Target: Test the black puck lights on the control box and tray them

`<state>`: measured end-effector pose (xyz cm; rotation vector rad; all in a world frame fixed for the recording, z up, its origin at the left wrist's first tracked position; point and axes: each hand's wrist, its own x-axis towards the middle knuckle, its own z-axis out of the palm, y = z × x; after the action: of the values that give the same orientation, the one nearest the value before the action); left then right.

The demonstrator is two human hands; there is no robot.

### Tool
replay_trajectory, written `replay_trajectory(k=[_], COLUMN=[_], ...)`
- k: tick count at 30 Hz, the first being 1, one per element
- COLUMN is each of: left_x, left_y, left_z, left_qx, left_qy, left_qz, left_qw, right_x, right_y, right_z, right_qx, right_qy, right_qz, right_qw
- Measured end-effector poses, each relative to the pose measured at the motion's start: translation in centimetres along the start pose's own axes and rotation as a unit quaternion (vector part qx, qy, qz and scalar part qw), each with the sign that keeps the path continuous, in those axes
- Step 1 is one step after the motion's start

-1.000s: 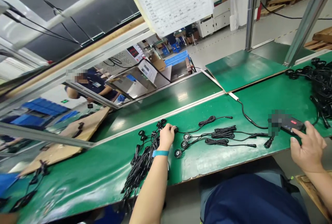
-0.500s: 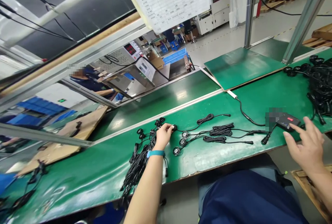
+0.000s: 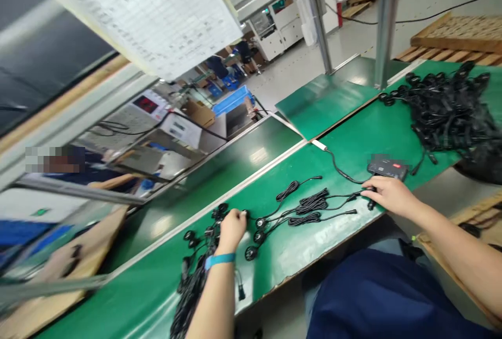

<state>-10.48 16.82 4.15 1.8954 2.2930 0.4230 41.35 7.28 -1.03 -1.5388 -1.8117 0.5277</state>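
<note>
My left hand [image 3: 232, 228], with a teal band at its wrist, pinches a small round black cable head that its fingers mostly cover. Just right of it lie several coiled black cables [image 3: 312, 202] with round silver-faced heads [image 3: 259, 236]. My right hand [image 3: 390, 195] is closed on a black cable connector [image 3: 368, 190] in front of a small black box [image 3: 387, 167] with a red display. From the box a black cable [image 3: 340, 170] runs to a white plug [image 3: 319, 144]. A bundle of black cables [image 3: 189, 289] lies beside my left forearm.
A large heap of black cables [image 3: 451, 109] covers the right end of the green bench [image 3: 282, 263]. A raised green board [image 3: 323, 103] lies at the back. Metal posts [image 3: 386, 30] and a hanging paper sheet [image 3: 157, 9] stand before me. Another person's arm [image 3: 113, 181] shows beyond the frame.
My right hand has moved left from beside the box and closed on a connector in front of it. My left hand keeps its pinch. The view has shifted right and tilted.
</note>
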Motion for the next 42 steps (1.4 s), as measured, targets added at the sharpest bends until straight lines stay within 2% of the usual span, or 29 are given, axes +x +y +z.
replay_trajectory(k=[3, 5, 7, 9, 11, 13, 15, 17, 21, 23, 25, 27, 29, 31, 33, 36, 42], left_x=[-2.2, -4.1, -6.0, -7.5, -8.7, -9.5, -10.0, -10.0, -9.7, -9.4, -8.5, -6.7, -4.5, -2.8, -2.2, -3.7, -8.1], left_y=[5.1, 9.9, 15.3, 20.4, 24.3, 26.5, 27.0, 26.4, 24.6, 24.4, 24.5, 24.8, 25.0, 25.4, 26.0, 27.2, 28.9], left_z=[0.4, 1.7, 3.9, 6.7, 9.3, 11.0, 11.7, 11.6, 10.2, 9.5, 9.1, 9.0, 9.3, 9.6, 9.8, 10.1, 12.5], left_qx=[0.029, 0.006, -0.046, -0.062, -0.062, -0.055, -0.056, -0.070, -0.121, -0.143, -0.131, -0.078, -0.024, -0.002, -0.007, -0.029, -0.079], left_qy=[0.056, 0.074, 0.023, -0.047, -0.089, -0.114, -0.132, -0.150, -0.174, -0.152, -0.102, -0.064, -0.072, -0.101, -0.117, -0.116, -0.110], left_qz=[0.052, 0.191, 0.323, 0.426, 0.485, 0.507, 0.508, 0.498, 0.468, 0.451, 0.422, 0.368, 0.313, 0.291, 0.307, 0.358, 0.510], left_qw=[0.997, 0.979, 0.945, 0.901, 0.868, 0.852, 0.850, 0.851, 0.858, 0.868, 0.891, 0.924, 0.947, 0.951, 0.945, 0.926, 0.850], right_x=[0.0, -0.1, 0.1, 0.4, 0.5, 0.4, 0.4, 0.5, 0.6, 0.5, 0.3, 0.2, 0.2, 0.1, 0.1, 0.1, -0.3], right_y=[1.9, 4.1, 6.3, 7.8, 7.8, 6.5, 4.8, 3.4, 2.5, 2.4, 2.4, 2.2, 2.0, 1.9, 1.8, 1.9, 3.9], right_z=[0.4, 1.0, 1.6, 1.9, 1.9, 1.5, 1.0, 0.5, -0.1, -0.1, 0.0, 0.1, 0.1, 0.2, 0.3, 0.5, 0.9], right_qx=[-0.003, -0.011, -0.029, -0.039, -0.033, -0.017, 0.002, 0.024, 0.052, 0.050, 0.040, 0.027, 0.018, 0.016, 0.018, 0.016, -0.005], right_qy=[-0.018, -0.018, -0.015, -0.024, -0.025, -0.024, -0.035, -0.045, -0.035, -0.028, -0.023, -0.021, -0.016, -0.004, 0.011, 0.020, 0.040], right_qz=[0.004, 0.004, 0.001, -0.012, -0.026, -0.030, -0.017, 0.004, 0.042, 0.048, 0.049, 0.054, 0.058, 0.055, 0.050, 0.050, 0.044], right_qw=[1.000, 1.000, 0.999, 0.999, 0.999, 0.999, 0.999, 0.999, 0.997, 0.997, 0.998, 0.998, 0.998, 0.998, 0.999, 0.998, 0.998])
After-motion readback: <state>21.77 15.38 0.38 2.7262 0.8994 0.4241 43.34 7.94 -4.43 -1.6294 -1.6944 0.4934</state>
